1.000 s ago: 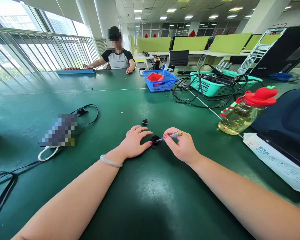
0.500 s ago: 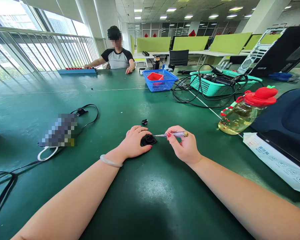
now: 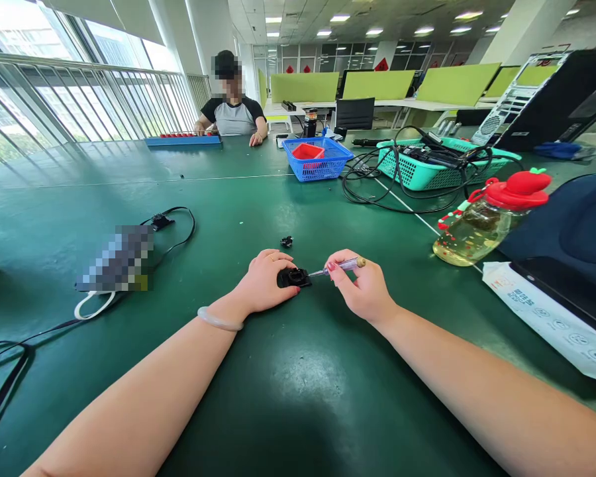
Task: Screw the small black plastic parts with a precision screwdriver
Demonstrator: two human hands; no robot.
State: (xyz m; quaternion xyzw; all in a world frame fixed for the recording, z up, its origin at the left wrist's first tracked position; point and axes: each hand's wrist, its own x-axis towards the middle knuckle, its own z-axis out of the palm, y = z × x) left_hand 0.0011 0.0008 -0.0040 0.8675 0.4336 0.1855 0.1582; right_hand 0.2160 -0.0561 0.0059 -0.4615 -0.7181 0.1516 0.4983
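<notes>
My left hand [image 3: 267,281] lies on the green table, its thumb and fingers closed around the left side of a small flat black part [image 3: 295,277] with a round recess. Pinched in my right hand [image 3: 360,286] is a screwdriver [image 3: 346,265] with a clear purplish handle and a brass-coloured end cap. Its thin metal shaft points left and down, with the tip at the right edge of the black part. Just beyond my left fingers sits a small black piece [image 3: 287,242], apart from both hands.
A blue basket [image 3: 318,169] with a red tray and a teal basket [image 3: 412,173] of black cables stand farther back. At right are a red-lidded bottle [image 3: 481,228] and a white packet [image 3: 546,318]. A pixelated object [image 3: 122,260] with a cord lies left. Opposite sits a person [image 3: 234,114].
The screwdriver's tip has dropped slightly and its handle tilts up more, my right hand shifting a little left. Across the table, the person's blue tray has slid to the right.
</notes>
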